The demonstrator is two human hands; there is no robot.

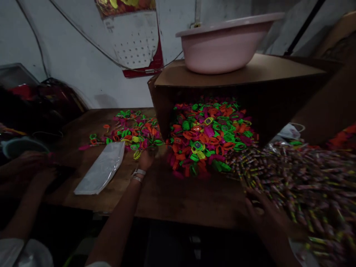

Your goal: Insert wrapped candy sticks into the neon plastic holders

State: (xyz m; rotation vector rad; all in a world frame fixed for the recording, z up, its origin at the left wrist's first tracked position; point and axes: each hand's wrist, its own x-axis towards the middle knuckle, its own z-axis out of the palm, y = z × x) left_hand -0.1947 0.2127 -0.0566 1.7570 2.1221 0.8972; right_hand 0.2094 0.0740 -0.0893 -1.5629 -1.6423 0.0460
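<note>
My left hand [146, 159], with a watch strap and bracelet at its wrist, reaches to the near edge of a loose spread of neon plastic toy watches [136, 133]. Its fingers are dark and mostly hidden. My right hand [265, 213] is at the left edge of a big heap of thin, wrapped candy sticks [311, 185]. Its thumb and forefinger show apart in the dim light, fingertips close to the sticks; I make out nothing held. Between my hands, a larger pile of toy watches [205, 137] spills from a cardboard box [160, 107] lying on its side.
A flat, clear plastic bag [101, 170] lies on the wooden table [178, 200]. A pink basin [222, 48] stands on the box. At the left, another person's hands [36, 167] are near a bluish bowl [25, 146]. A calendar [136, 40] hangs on the wall.
</note>
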